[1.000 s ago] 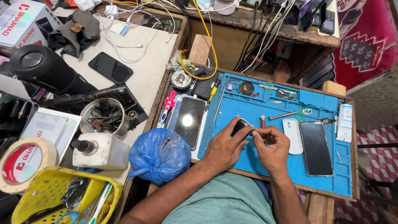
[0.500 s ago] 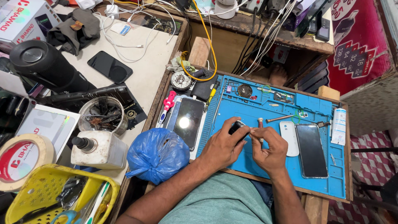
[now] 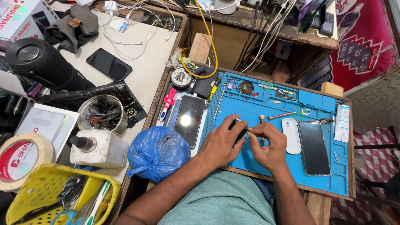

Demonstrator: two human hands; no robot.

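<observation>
My left hand (image 3: 221,141) is curled shut around a small black part (image 3: 239,130), pinning it on the blue work mat (image 3: 250,110) so it can't slide while I work at its end. My right hand (image 3: 266,143) comes in from the other side, thumb and forefinger pinched tight at the part's right tip; something thin sits in that pinch, maybe a fine tool or a tiny screw, too small to tell. Both wrists rest on the mat edge for steadiness.

The part lies near the mat's front middle, between my two hands, mostly covered by the left fingers (image 3: 233,125). Its long axis seems to run diagonally, lower end under my left palm, exposed end pointing up and right toward the right fingertips.

Spare stuff is parked out of the way: a dark phone (image 3: 313,148) flat at the right of the mat, a white oval cover (image 3: 291,135) just beside it, a small screwdriver (image 3: 281,115) above my hands. Another phone (image 3: 188,121) lies screen up off the mat's left edge, with a blue plastic bag (image 3: 157,153) near my left forearm.
</observation>
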